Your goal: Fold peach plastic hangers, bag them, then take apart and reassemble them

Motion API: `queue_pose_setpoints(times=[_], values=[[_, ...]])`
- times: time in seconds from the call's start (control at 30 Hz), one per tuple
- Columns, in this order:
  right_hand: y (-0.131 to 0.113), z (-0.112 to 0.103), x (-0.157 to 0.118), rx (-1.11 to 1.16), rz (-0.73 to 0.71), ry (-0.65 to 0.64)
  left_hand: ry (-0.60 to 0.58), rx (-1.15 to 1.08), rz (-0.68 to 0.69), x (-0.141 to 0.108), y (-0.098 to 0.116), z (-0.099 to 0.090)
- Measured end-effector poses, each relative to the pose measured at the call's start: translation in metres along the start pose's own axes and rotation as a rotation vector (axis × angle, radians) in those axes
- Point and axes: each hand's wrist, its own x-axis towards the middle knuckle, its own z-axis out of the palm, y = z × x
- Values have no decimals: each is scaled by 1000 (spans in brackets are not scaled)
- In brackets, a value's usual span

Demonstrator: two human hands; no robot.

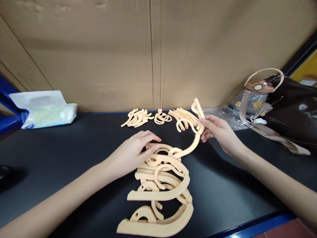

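Between the thumb and fingers of my right hand (220, 132) is a beige plastic folding hanger (192, 146), raised at an angle. One curved arm of it reaches down to the near pile, and its hook curls out to the left. My left hand (133, 153) lies over the far end of that pile, fingers stretched and slightly apart, touching the top pieces. Several folded beige hangers (163, 195) make up the pile, stacked in a row toward me with their hooks and arms overlapping.
Along the back of the black table (81, 145) lie loose hanger arms (138, 118), hooks (162, 117) and straight pieces (182, 115). A tissue pack (49, 110) is at left. Clear plastic wrap (229, 115), a strapped bottle (255, 99) and a black bag (292, 109) are at right.
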Motion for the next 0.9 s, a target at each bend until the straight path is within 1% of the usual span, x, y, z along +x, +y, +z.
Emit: queue_pose_setpoints(times=[0.07, 0.17, 0.23, 0.27, 0.33, 0.4, 0.5, 0.57, 0.63, 0.67, 0.73, 0.83, 0.9], values=[[0, -4, 2, 39, -58, 85, -15, 18, 17, -1, 2, 2], [-3, -13, 7, 128, -154, 253, -22, 34, 38, -1, 3, 3], [-9, -21, 10, 187, -169, 331, -7, 15, 42, -1, 4, 3], [-12, -24, 11, 207, -154, 337, 8, -11, 37, 0, 6, 3], [-20, -27, 11, 211, -118, 283, 53, -118, 3, 2, 13, 2], [-27, -22, 8, 160, -95, 160, 94, -305, -59, 9, 23, 2], [-35, 0, 0, 88, -67, -46, 132, -669, -220, 25, 38, 3], [-36, 18, -4, 75, -31, -163, 127, -888, -335, 39, 45, 4], [-34, 32, -4, 33, -31, -250, 152, -1056, -382, 52, 47, 4], [-32, 36, -2, -5, -46, -279, 173, -1111, -386, 57, 46, 4], [-26, 38, 4, -89, -84, -295, 212, -1168, -395, 65, 43, 4], [-18, 32, 17, -192, -117, -252, 244, -1181, -450, 68, 34, 4], [-16, 26, 25, -324, -181, -218, 261, -1182, -486, 68, 30, 3]])
